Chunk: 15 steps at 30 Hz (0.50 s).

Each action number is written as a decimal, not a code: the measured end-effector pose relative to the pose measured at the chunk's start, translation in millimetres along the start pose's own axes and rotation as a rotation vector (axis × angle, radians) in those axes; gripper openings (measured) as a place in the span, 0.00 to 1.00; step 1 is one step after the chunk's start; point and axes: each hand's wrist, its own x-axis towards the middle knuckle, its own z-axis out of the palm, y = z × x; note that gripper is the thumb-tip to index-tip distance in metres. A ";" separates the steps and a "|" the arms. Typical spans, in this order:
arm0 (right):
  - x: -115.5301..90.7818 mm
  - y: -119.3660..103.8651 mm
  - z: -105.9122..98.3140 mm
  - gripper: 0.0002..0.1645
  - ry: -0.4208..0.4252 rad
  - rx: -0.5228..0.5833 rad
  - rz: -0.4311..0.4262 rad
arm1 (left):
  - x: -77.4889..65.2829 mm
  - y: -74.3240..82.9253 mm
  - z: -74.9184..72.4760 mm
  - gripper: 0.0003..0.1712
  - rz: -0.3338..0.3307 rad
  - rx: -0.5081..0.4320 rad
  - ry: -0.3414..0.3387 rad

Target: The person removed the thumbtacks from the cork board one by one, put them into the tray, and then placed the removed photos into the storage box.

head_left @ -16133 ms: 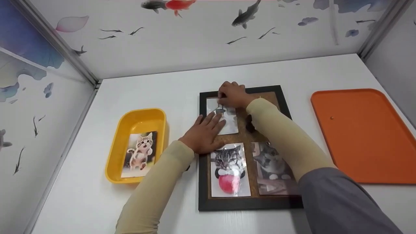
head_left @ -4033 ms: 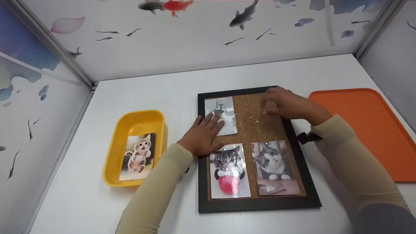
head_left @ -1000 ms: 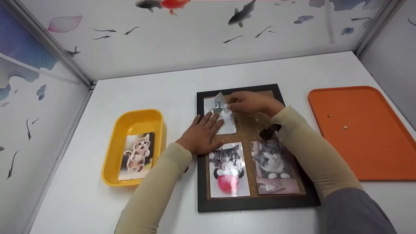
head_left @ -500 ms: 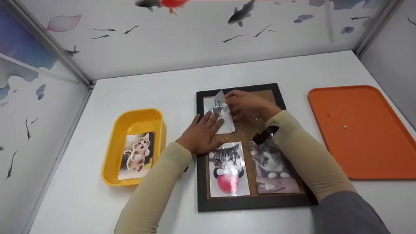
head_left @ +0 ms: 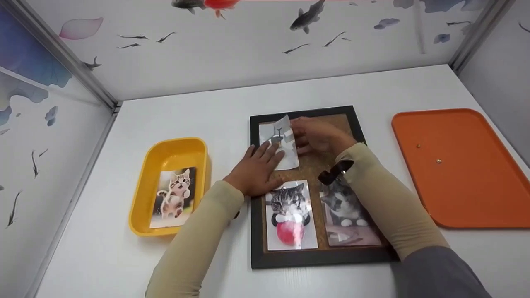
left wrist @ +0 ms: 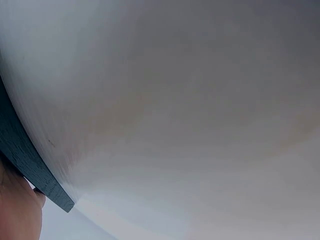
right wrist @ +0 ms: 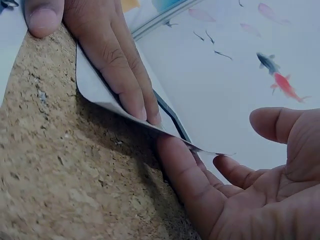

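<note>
My left hand (head_left: pixel 257 171) lies spread over the lower part of the upper-left photo (head_left: pixel 285 157) on the black-framed cork board (head_left: pixel 260 258), pressing it down. The right edge and upper corner of that photo stand curled up off the cork. My right hand (head_left: pixel 316 133) is at this raised edge. In the right wrist view, fingers of my right hand (right wrist: pixel 240 195) reach under the bent photo (right wrist: pixel 92 85), and the thumb stands apart from it. Below are a photo of a cat with a pink ball (head_left: pixel 292 215) and a grey-and-white cat photo (head_left: pixel 348 211), partly behind my right forearm.
To the left, a yellow basin (head_left: pixel 143 198) holds a kitten photo (head_left: pixel 176 198). An orange tray (head_left: pixel 468 182) on the right bears two small pins, one of them a shiny pin (head_left: pixel 439 161). A dark strap (head_left: pixel 335 171) hangs at my right wrist.
A second pin has come onto the orange tray since the oldest frame. Since a second ago, my right fingers have slipped from the photo's corner to beneath its edge, which curls higher.
</note>
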 end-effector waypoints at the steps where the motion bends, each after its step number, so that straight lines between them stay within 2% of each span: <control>1: 0.5 -0.2 0.2 0.21 0.004 -0.007 0.007 | 0.0 -0.1 -0.3 0.46 -0.001 0.002 -0.002; 6: 3.1 -1.2 1.4 0.24 0.016 -0.061 0.030 | 0.4 -0.8 0.7 0.46 0.002 0.006 0.002; 15: 5.9 2.4 0.1 0.29 0.038 -0.066 0.021 | 1.7 -1.2 1.8 0.45 0.002 0.015 0.000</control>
